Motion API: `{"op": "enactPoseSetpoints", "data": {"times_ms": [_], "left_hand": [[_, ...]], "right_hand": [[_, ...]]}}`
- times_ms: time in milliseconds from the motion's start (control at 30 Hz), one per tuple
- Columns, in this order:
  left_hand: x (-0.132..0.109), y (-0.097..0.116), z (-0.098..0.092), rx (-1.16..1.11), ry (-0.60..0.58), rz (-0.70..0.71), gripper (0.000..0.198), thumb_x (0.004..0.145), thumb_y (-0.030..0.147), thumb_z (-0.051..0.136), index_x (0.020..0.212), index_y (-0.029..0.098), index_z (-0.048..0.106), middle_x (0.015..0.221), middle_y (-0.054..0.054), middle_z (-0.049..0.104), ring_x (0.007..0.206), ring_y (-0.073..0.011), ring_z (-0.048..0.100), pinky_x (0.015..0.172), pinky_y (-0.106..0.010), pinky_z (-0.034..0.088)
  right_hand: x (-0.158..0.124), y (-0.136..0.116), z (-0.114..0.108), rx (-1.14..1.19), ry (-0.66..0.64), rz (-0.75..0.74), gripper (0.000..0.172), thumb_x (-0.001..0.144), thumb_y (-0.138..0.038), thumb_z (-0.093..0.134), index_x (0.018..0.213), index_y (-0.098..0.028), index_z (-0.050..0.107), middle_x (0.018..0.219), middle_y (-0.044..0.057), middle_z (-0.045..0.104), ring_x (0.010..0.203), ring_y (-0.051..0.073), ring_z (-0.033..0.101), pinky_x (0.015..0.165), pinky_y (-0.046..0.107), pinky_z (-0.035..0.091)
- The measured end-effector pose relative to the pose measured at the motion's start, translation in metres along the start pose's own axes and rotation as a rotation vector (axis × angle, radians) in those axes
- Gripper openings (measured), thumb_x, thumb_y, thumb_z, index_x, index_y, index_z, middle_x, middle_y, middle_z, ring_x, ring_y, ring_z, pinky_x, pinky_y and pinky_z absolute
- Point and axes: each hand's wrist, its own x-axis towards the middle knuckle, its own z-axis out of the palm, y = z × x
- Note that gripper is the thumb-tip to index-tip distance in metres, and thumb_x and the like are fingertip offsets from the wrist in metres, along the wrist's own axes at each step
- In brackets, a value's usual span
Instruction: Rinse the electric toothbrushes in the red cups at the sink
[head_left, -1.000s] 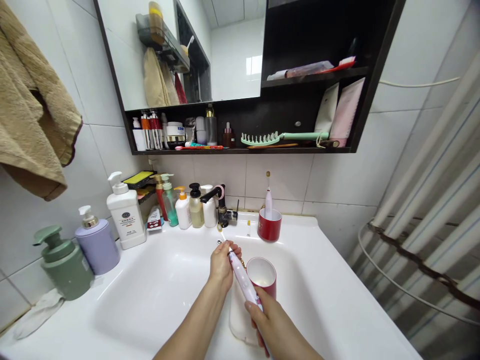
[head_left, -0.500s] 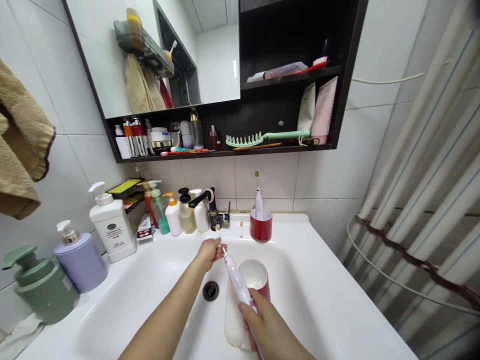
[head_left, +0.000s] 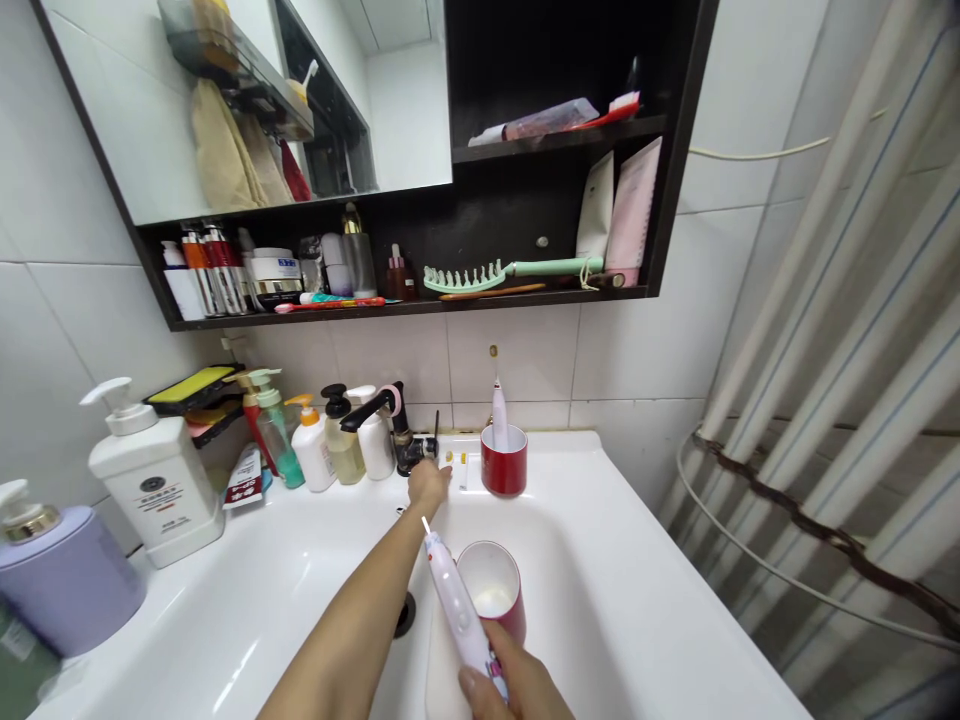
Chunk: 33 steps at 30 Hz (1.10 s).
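My right hand [head_left: 517, 692] grips the lower end of a white and pink electric toothbrush handle [head_left: 455, 600], tilted up to the left, its thin bare shaft showing at the top. Just right of it a red cup [head_left: 504, 618] with a white inside sits in the sink [head_left: 285, 590]. My left hand [head_left: 429, 484] is stretched to the sink's back rim, fingers pinched together beside the black faucet [head_left: 379, 408] and two small brush heads [head_left: 455, 458]. What the fingers hold is too small to make out.
A second red cup [head_left: 504, 473] with a toothbrush stands on the back rim. Pump bottles [head_left: 154, 480] line the left side and back. A dark shelf [head_left: 420, 303] above carries tubes, jars and a green comb [head_left: 495, 272]. Pipes run down the right.
My left hand left the top of the toothbrush handle and moved back to the rim by the faucet. The handle's top now shows a bare shaft. The view swung to the right.
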Motion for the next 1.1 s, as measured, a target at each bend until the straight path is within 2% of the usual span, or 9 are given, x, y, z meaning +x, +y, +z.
{"op": "enactPoseSetpoints", "data": {"times_ms": [67, 133, 267, 367, 467, 633, 733, 867, 1100], "left_hand": [[-0.010, -0.001, 0.002, -0.003, -0.008, 0.078, 0.020, 0.047, 0.013, 0.058, 0.041, 0.018, 0.039, 0.062, -0.005, 0.051, 0.086, -0.0222, 0.045, 0.068, -0.027, 0.031], [-0.021, -0.002, 0.007, -0.019, -0.035, 0.132, 0.018, 0.046, 0.010, 0.058, 0.045, 0.018, 0.042, 0.065, -0.004, 0.050, 0.089, -0.0216, 0.043, 0.072, -0.027, 0.029], [-0.033, 0.005, 0.022, -0.075, -0.090, 0.152, 0.025, 0.045, -0.003, 0.052, 0.038, 0.017, 0.038, 0.050, -0.001, 0.043, 0.086, -0.0226, 0.044, 0.074, -0.030, 0.027], [-0.036, 0.013, 0.022, -0.140, -0.113, 0.125, 0.031, 0.048, -0.007, 0.045, 0.034, 0.017, 0.033, 0.044, 0.001, 0.036, 0.083, -0.0214, 0.045, 0.072, -0.030, 0.028], [-0.044, 0.016, 0.005, -0.217, -0.153, 0.057, 0.029, 0.051, -0.005, 0.045, 0.035, 0.017, 0.035, 0.042, 0.002, 0.035, 0.072, -0.0186, 0.048, 0.065, -0.027, 0.033], [-0.077, 0.010, -0.047, -0.369, -0.275, -0.105, 0.010, 0.060, 0.012, 0.048, 0.051, 0.013, 0.044, 0.047, 0.000, 0.047, 0.047, -0.0108, 0.048, 0.048, -0.023, 0.037], [-0.096, 0.008, -0.070, -0.594, -0.349, -0.185, 0.008, 0.061, 0.015, 0.050, 0.056, 0.012, 0.044, 0.051, 0.000, 0.049, 0.045, -0.0067, 0.047, 0.047, -0.019, 0.039], [-0.103, 0.011, -0.078, -0.901, -0.384, -0.301, 0.010, 0.060, 0.014, 0.052, 0.055, 0.012, 0.044, 0.044, 0.003, 0.044, 0.039, -0.0031, 0.043, 0.042, -0.014, 0.037], [-0.102, 0.015, -0.076, -1.027, -0.316, -0.353, 0.010, 0.063, 0.016, 0.050, 0.058, 0.012, 0.043, 0.041, 0.005, 0.040, 0.033, -0.0012, 0.037, 0.033, -0.011, 0.031]], "right_hand": [[-0.001, -0.002, 0.000, 0.007, -0.002, -0.001, 0.050, 0.065, -0.045, 0.036, 0.103, -0.013, 0.039, 0.057, 0.001, 0.046, 0.049, 0.010, 0.041, 0.045, 0.020, 0.035], [-0.002, -0.005, 0.001, 0.016, -0.004, -0.002, 0.050, 0.066, -0.046, 0.034, 0.103, -0.013, 0.038, 0.053, 0.000, 0.043, 0.044, 0.008, 0.037, 0.041, 0.019, 0.032], [-0.003, -0.013, 0.000, 0.009, 0.010, -0.008, 0.047, 0.066, -0.045, 0.032, 0.099, -0.012, 0.039, 0.049, -0.003, 0.037, 0.040, 0.007, 0.032, 0.037, 0.018, 0.028], [-0.003, -0.020, -0.002, 0.002, 0.026, 0.011, 0.042, 0.065, -0.043, 0.036, 0.092, -0.011, 0.043, 0.048, -0.003, 0.036, 0.041, 0.007, 0.034, 0.039, 0.019, 0.029], [-0.003, -0.024, -0.002, 0.021, 0.042, 0.039, 0.037, 0.064, -0.040, 0.038, 0.088, -0.012, 0.042, 0.048, -0.004, 0.037, 0.041, 0.007, 0.036, 0.040, 0.018, 0.031], [-0.009, -0.025, 0.002, 0.135, -0.011, 0.120, 0.038, 0.064, -0.044, 0.036, 0.085, -0.013, 0.041, 0.046, -0.005, 0.037, 0.035, 0.005, 0.033, 0.035, 0.017, 0.027], [-0.012, -0.024, 0.000, 0.198, -0.066, 0.153, 0.043, 0.062, -0.049, 0.036, 0.087, -0.014, 0.039, 0.046, -0.006, 0.038, 0.032, 0.004, 0.032, 0.032, 0.016, 0.026], [-0.012, -0.016, -0.003, 0.236, -0.089, 0.158, 0.046, 0.062, -0.052, 0.034, 0.087, -0.013, 0.037, 0.045, -0.006, 0.038, 0.029, 0.004, 0.032, 0.031, 0.017, 0.024], [-0.012, -0.003, 0.008, 0.262, -0.068, 0.208, 0.044, 0.059, -0.051, 0.039, 0.082, -0.013, 0.037, 0.043, -0.006, 0.040, 0.034, 0.004, 0.034, 0.034, 0.017, 0.026]]}}
